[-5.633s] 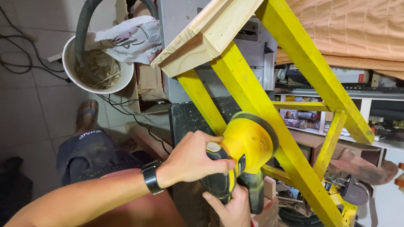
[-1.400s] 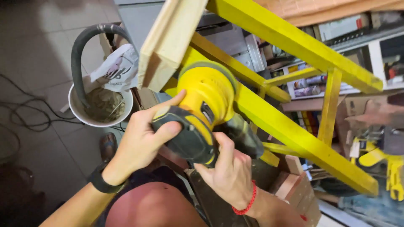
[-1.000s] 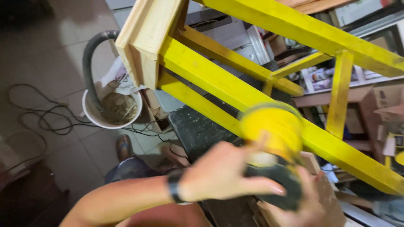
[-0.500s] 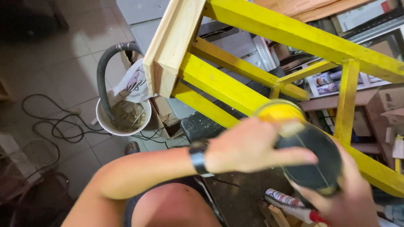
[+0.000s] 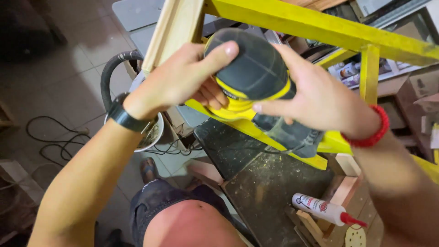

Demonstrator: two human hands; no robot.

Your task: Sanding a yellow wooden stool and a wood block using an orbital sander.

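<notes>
Both hands clasp a rounded power sander (image 5: 249,75) with a dark, finely ribbed rubber dome and a glossy yellow plastic body — it sits pressed against a slanted rail of the yellow-painted wooden frame (image 5: 320,29), just below a bare, pale timber beam (image 5: 176,27). The left hand (image 5: 180,80), a black wristband behind it, curls over the dome with the thumb laid on top; the right hand (image 5: 315,93), with a red beaded bracelet at the wrist, wraps the other side, fingers closed around the grey dust-flecked rear of the tool. Below lies a dark counter (image 5: 265,183) strewn with sawdust, and on it a white plastic glue bottle with a red nozzle (image 5: 322,209). A ribbed black hose (image 5: 112,71) arcs over a white bucket (image 5: 153,137) on the tiled floor.
</notes>
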